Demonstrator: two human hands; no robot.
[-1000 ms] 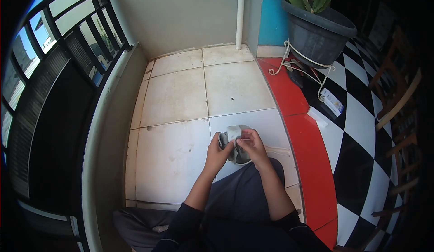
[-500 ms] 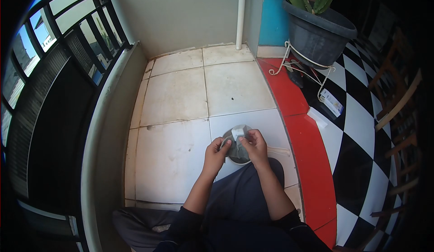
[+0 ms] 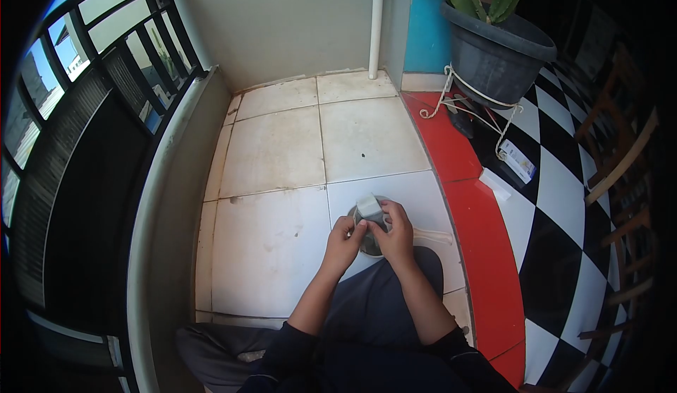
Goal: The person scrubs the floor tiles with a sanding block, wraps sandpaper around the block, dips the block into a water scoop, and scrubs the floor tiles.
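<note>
A small pale block (image 3: 367, 205) with squared sides is held up between my hands, and grey-green cloth seems to lie around its lower part. My left hand (image 3: 343, 242) pinches it from the left, thumb near the middle. From the other side my right hand (image 3: 397, 236) grips it, with the thumbs almost meeting. Below them on the floor is a round dipper with a pale handle (image 3: 433, 236) pointing right. My hands cover much of the dipper, and its dark contents cannot be made out.
Pale tiles (image 3: 271, 245) surround the dipper, with my crossed legs close behind it. A red strip (image 3: 486, 252) borders a checkered floor on the right. A potted cactus (image 3: 497, 54) stands on a wire stand, near a small box (image 3: 518, 161). A black railing (image 3: 106, 61) runs along the left.
My hands have drawn closer together, and the cloth that was spread between them is now gathered. The pale block has turned slightly and shifted a little left.
</note>
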